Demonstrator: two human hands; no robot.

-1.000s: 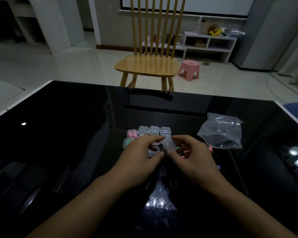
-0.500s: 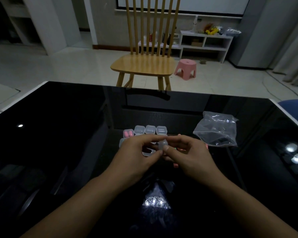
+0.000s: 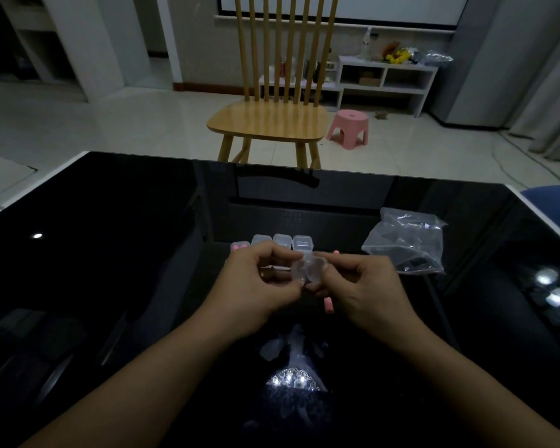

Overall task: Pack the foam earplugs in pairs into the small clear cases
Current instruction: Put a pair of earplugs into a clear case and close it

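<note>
Both hands meet over the middle of the black glossy table [image 3: 110,253]. My left hand [image 3: 256,292] and my right hand [image 3: 359,289] pinch one small clear case [image 3: 307,270] between their fingertips, lifted a little above the table. Behind the hands stands a row of small clear cases [image 3: 291,242]; the leftmost case [image 3: 240,245] holds pink earplugs. A loose pink earplug [image 3: 328,305] lies on the table under my right hand, and another pink tip [image 3: 336,252] shows just beyond it. Whether the held case has anything inside is unclear.
A crumpled clear plastic bag [image 3: 408,244] lies on the table to the right of the cases. A wooden chair [image 3: 272,118] stands past the table's far edge, with a pink stool [image 3: 349,127] behind it. A blue seat [image 3: 553,198] shows at the right edge.
The hands have lifted the clear case slightly and drawn it toward me. More of the row of cases behind shows now, and a loose pink earplug shows under my right hand.
</note>
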